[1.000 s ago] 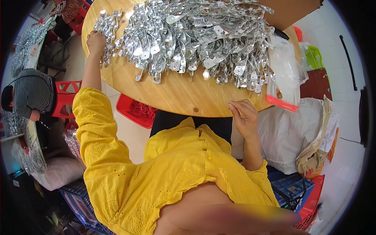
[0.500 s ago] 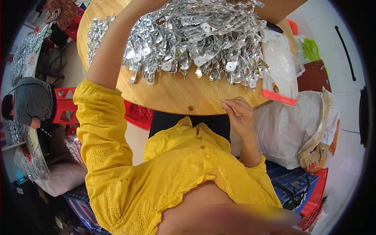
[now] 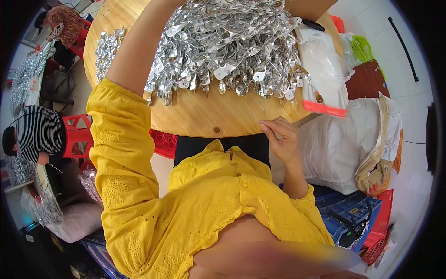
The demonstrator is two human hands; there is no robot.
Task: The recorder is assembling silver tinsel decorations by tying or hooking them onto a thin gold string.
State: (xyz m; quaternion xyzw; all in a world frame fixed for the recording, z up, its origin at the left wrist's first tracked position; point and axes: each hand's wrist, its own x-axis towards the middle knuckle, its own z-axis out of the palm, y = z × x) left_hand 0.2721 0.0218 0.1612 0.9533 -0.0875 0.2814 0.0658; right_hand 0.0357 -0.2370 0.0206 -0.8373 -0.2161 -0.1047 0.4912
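Pinching near wooden table [image 3: 195, 114], right hand [image 3: 282, 136] (silver strips [image 3: 227, 51] beyond)

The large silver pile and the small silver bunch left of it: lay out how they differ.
Size: the large silver pile covers much of the wooden table, while the small silver bunch is a narrow cluster.
Place: the pile fills the middle and runs past the picture's top edge; the bunch lies near the table's left edge.
Form: the pile is thickly heaped; the bunch looks thinner and flatter.
Shared: both are shiny silver.
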